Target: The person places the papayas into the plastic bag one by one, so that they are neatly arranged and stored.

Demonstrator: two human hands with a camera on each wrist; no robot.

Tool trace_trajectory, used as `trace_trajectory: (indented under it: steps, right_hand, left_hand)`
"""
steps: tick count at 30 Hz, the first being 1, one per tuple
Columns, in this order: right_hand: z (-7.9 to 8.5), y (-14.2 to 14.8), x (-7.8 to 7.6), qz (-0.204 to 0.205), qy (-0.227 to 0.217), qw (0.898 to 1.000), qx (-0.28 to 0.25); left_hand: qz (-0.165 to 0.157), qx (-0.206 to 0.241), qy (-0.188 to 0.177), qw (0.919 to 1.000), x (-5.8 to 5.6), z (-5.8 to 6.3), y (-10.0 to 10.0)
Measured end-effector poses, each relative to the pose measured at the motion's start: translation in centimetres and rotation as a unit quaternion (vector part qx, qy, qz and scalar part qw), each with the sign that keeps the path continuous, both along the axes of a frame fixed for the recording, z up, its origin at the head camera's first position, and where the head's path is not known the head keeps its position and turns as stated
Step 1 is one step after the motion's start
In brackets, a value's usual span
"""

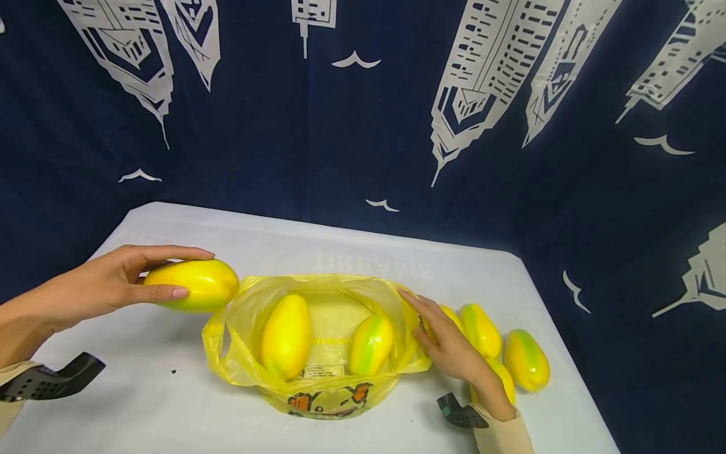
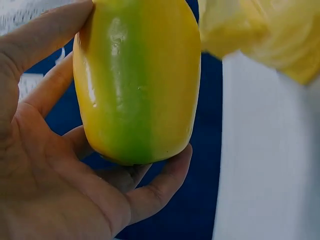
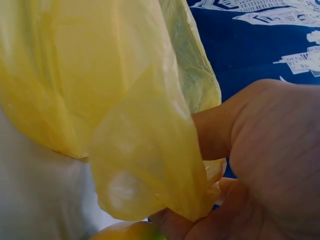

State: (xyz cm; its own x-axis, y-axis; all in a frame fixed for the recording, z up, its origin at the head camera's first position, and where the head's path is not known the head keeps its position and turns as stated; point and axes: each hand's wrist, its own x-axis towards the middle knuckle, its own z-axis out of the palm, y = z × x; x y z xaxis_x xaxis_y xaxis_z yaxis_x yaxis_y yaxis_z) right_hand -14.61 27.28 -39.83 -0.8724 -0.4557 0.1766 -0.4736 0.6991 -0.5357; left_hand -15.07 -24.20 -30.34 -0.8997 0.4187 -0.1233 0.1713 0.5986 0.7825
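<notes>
My left hand point(image 1: 108, 284) grips a yellow mango point(image 1: 207, 284) with a green stripe, thumb on the near side and fingers over the far side. It is held up just left of a yellow plastic bag point(image 1: 272, 395), close by its left handle. Inside the wide-mouthed bag lie two more mangoes, a plain yellow one point(image 1: 286, 337) at left and a green-striped one point(image 1: 371, 345) at right. At the bag's right side, my right hand point(image 1: 454, 350) holds its edge; in the right wrist view the thumb goes in behind the plastic point(image 3: 150, 145), which partly hides the fingers.
Several loose mangoes sit right of the bag, one point(image 1: 527, 360) farthest right and another point(image 1: 481, 331) beside my right hand, which partly covers others. Everything stands on a white-covered table point(image 1: 153, 403). A dark blue curtain point(image 1: 363, 132) with white building prints hangs behind it.
</notes>
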Motion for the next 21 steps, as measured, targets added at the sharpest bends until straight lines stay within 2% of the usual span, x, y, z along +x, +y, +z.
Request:
trace_trajectory:
  steps: [7,11,15,21]
  right_hand:
    - [0.0,-0.2,0.0,-0.003,-0.003,1.000,0.005]
    - [0.1,0.0,0.0,-0.007,-0.002,1.000,0.008]
    - [0.1,0.0,0.0,-0.007,-0.004,1.000,0.005]
    - [0.1,0.1,0.0,-0.003,0.002,1.000,0.003]
  left_hand:
    - [-0.048,0.051,0.021,0.9974,0.5,2.5,4.1]
    - [-0.087,0.070,0.016,0.9936,0.8,3.4,6.9]
    - [-0.127,0.064,0.018,0.9897,0.7,3.7,9.3]
    - [-0.147,0.046,0.010,0.9879,-0.1,3.6,12.0]
